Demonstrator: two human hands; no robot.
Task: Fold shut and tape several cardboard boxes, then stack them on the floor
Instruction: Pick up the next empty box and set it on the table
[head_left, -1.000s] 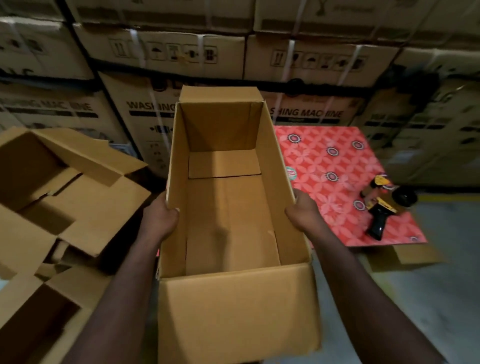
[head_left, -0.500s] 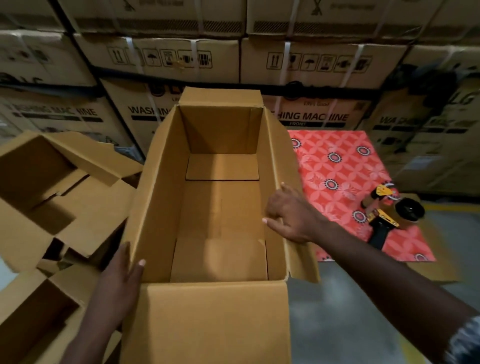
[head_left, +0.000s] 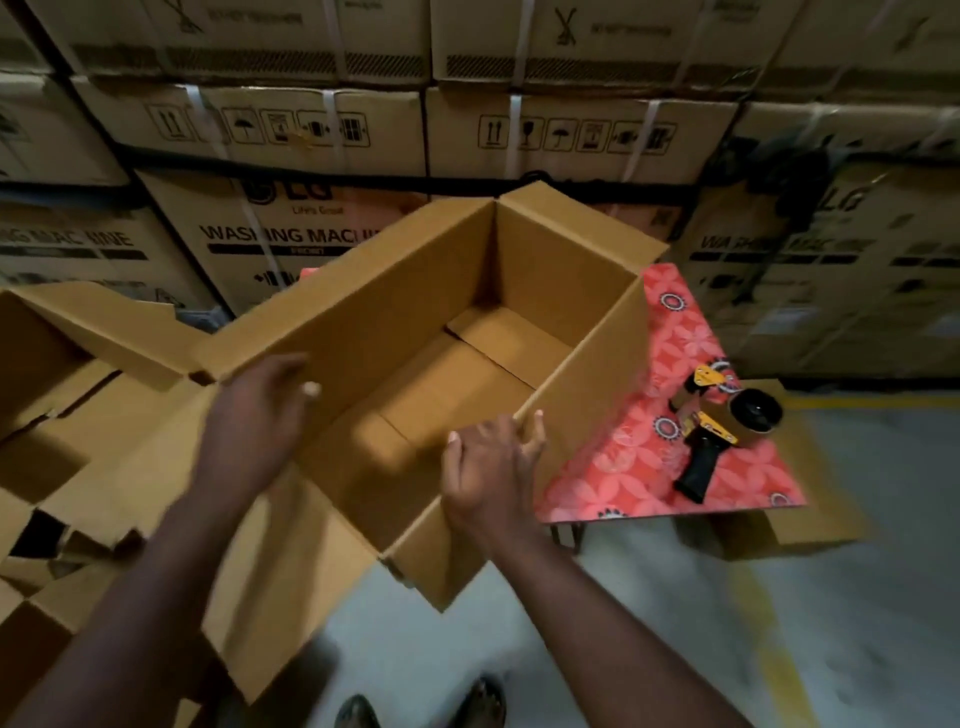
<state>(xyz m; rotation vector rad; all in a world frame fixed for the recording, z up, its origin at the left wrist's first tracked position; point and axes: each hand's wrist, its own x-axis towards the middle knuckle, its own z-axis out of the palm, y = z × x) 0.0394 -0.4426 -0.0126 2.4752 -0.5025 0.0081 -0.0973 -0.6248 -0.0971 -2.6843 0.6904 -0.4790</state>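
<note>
**The cardboard box (head_left: 415, 312) is in both hands**

I see it open and held slantwise, just beside the red table (head_left: 675, 338). My left hand (head_left: 254, 421) grips its left wall, thumb inside. My right hand (head_left: 488, 467) has fingers (head_left: 536, 425) curled over the near right rim.

Dim; motion blur; warped edges

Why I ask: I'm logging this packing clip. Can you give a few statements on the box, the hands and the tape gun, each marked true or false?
The box is open on top. True.
The tape gun is in the right hand. False: it lies on the red sheet; the right hand grips the box's rim.
The left hand grips the box's rim. True.
The box has goods inside. False: only its bare bottom shows.
</note>
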